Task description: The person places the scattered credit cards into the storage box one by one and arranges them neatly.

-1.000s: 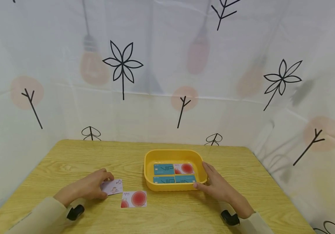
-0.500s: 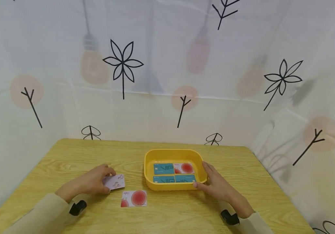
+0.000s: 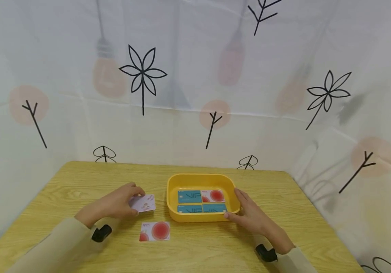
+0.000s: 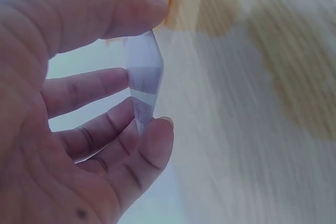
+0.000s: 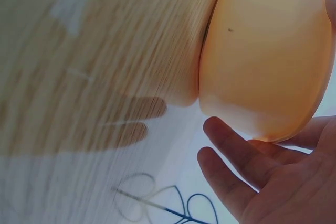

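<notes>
My left hand pinches a pale card with a small printed picture by its edges, thumb on one side and fingers on the other. In the left wrist view the card is seen nearly edge-on, slightly bent. Left of the yellow tray, the card hangs close over the table. My right hand holds the tray's front right corner, thumb at the front rim and fingers along the right side. In the right wrist view, two fingers extend apart from the tray wall.
On the table in front of the tray lies a white card with red circles. Inside the tray lie several cards: teal VIP cards and a red-circled one. A patterned white cloth hangs behind the table.
My left hand has lifted the pale card and carried it right and away from me, closer to the tray. The right hand and tray keep their place.
</notes>
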The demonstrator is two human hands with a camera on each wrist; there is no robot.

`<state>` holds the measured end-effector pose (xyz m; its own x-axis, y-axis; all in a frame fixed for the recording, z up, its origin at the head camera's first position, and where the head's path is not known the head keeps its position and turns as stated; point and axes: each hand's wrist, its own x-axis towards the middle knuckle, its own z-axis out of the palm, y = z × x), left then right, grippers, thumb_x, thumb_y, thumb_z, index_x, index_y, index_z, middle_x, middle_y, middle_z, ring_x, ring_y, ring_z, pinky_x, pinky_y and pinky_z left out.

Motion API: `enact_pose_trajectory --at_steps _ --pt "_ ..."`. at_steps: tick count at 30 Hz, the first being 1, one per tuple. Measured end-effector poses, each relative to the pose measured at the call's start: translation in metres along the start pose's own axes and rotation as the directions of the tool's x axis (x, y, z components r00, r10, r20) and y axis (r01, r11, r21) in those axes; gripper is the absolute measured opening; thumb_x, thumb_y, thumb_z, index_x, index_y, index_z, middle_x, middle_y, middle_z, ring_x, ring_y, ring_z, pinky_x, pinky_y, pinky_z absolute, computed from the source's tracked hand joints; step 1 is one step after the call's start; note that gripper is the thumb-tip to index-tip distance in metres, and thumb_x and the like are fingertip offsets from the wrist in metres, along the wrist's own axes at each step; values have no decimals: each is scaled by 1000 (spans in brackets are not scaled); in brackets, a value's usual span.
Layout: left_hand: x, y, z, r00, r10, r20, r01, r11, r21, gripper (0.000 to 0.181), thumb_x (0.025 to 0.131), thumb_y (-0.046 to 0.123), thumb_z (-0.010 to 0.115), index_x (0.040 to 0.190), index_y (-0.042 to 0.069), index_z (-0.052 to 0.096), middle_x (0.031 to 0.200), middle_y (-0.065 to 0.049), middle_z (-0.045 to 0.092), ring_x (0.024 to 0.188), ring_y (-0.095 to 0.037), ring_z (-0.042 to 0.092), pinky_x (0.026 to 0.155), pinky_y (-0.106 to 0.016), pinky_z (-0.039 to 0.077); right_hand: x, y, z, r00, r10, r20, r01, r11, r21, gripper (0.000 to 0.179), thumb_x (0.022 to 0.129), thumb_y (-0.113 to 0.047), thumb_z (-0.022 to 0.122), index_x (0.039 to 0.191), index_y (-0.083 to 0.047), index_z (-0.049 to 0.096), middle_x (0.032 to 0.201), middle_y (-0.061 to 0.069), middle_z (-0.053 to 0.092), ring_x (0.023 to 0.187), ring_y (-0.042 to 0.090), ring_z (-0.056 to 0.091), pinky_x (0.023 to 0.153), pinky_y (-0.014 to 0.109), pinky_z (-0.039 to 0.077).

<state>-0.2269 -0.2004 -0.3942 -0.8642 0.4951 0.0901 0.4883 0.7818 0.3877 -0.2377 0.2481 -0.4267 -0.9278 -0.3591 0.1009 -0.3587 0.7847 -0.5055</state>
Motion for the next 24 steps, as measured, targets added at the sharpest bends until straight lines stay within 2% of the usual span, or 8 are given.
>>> enact_pose_trajectory --at_steps 12,17,24 --pt "18 16 -13 1000 4 3 -4 1000 -22 47 73 17 79 116 10 62 97 0 50 83 -16 47 76 -35 43 0 1 0 1000 -5 0 5 1000 6 104 80 -65 61 152 -3 17 154 17 22 135 41 31 104 60 28" --pt "27 21 -14 1000 26 -9 -26 1000 -12 46 74 18 79 116 10 62 98 1 51 83 -15 47 76 -35 44 0 1 -1 1000 -5 -5 5 1000 10 104 81 -64 62 152 -4 16 154 16 22 135 40 31 104 60 28" --pt "38 29 -11 1000 12 6 -12 1000 -17 48 74 20 80 118 14 62 99 3 50 84 -14 47 77 -33 44 -1 0 0 1000 4 -1 -3 1000 12 104 80 -64 62 152 -4 17 154 16 22 135 40 31 103 60 28"
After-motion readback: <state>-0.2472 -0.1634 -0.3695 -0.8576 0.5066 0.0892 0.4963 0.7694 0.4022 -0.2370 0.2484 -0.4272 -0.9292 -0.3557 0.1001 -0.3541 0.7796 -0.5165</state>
